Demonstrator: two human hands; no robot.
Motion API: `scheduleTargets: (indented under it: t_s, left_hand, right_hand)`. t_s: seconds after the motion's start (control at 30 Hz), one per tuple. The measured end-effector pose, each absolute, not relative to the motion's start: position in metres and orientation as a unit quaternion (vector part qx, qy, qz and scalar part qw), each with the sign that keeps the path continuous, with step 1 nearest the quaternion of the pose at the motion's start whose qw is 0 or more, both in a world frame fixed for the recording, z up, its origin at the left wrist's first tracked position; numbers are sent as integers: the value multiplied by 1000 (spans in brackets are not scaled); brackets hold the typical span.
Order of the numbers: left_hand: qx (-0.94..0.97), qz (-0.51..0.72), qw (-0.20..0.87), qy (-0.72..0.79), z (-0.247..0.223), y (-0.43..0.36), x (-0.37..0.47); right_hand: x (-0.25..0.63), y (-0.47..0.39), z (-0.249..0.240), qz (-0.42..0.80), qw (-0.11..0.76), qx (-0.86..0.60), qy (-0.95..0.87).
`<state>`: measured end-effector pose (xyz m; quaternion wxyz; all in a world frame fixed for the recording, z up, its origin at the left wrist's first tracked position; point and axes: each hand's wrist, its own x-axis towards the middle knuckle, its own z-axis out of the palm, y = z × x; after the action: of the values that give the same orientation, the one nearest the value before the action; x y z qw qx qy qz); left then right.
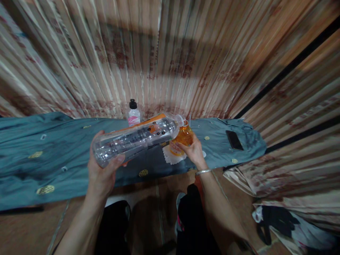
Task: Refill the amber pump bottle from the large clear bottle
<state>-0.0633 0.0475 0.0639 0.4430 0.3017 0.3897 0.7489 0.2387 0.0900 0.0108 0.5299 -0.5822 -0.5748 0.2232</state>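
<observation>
My left hand [102, 168] is wrapped round the base of a large clear plastic bottle [135, 138] with an orange label. The bottle lies tilted, nearly level, its mouth pointing right. That mouth meets the top of a small amber bottle [185, 136]; whether liquid flows between them I cannot tell. Around the amber bottle's side, my right hand [193, 150] has its fingers closed. Under the amber bottle is a white scallop-edged paper [171, 156]. Just behind the large bottle stands a small clear bottle [133, 115] with a black cap and a pink mark.
A long narrow surface is covered by a teal cloth [63, 156] with yellow patterns. Toward its right end lies a black phone [234, 140]. Pleated curtains [159, 63] hang behind and to the right. Dark and white cloth items [281, 221] lie at the lower right.
</observation>
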Motion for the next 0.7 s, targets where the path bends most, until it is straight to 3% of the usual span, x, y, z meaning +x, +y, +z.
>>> scheduleTargets:
  t_s: [0.7]
  left_hand:
    - [299,754,449,375,68,46,-63]
  right_hand:
    - [235,87,24,182,521,-612,-566]
